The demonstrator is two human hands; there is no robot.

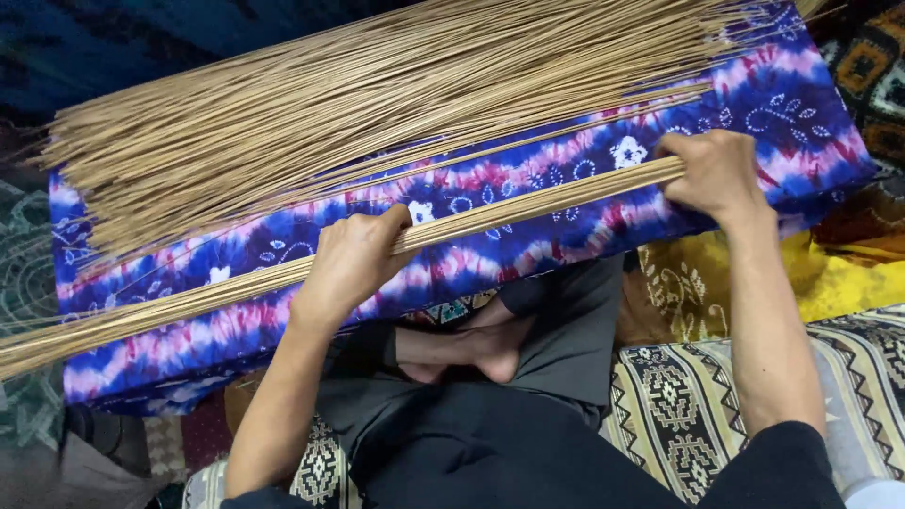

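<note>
Seated cross-legged on a patterned woven mat (679, 405), the person stretches both forearms forward over dark trousers (528, 415) and a bare foot (490, 344). The left hand (351, 264) has its fingers closed around a thin bundle of sticks (528, 203), gripping it near the middle; the right hand (712, 170) clamps the same bundle at its blunt end. This bundle lies slanted across the near edge of a long cushion (792, 123) covered in blue, purple and pink tie-dyed cloth. Farther back on the cushion rests a large heap of sticks (358, 94), pale tan, stiff, hair-thin, fanning out leftward. Yellow fabric (839, 273) lies beside the cushion's right end.
</note>
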